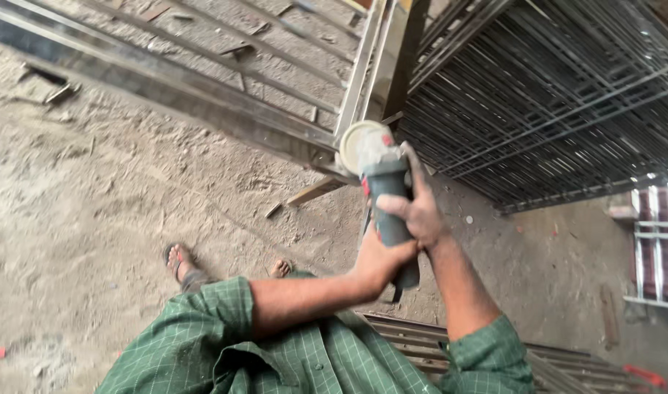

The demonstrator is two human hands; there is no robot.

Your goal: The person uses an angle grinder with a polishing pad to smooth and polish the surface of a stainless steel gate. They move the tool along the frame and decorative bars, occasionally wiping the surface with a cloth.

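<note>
A: Obs. 1 — person in a green checked shirt point(290, 357) stands on the sandy floor point(93, 219), holding an angle grinder point(387, 204) in both hands, out in front at about chest height.

B: Grip on it?

A: Left hand point(381, 263) is wrapped round the lower end of the grey body, fingers pressed together about it. Right hand point(421, 211) is clasped over the upper body just behind the head, thumb laid across. Both closed firmly on the tool.

B: Where is the disc?

A: The disc point(359, 146) points away from the person, just beside the corner of a metal gate frame point(290, 135) that lies slanted across the floor. Whether it touches the steel I cannot tell. No sparks visible.

B: Surroundings?

A: A stack of metal grilles point(553, 102) leans at right. A short wood offcut point(315, 190) lies near the frame corner. One sandalled foot point(177, 259) shows below; the toes of the other are bare to the floor.

B: Judgement on doing it well?

A: Two-handed hold is right. I would keep wrists locked, meet the steel at a shallow angle, and mind the exposed feet and loose sleeves.
</note>
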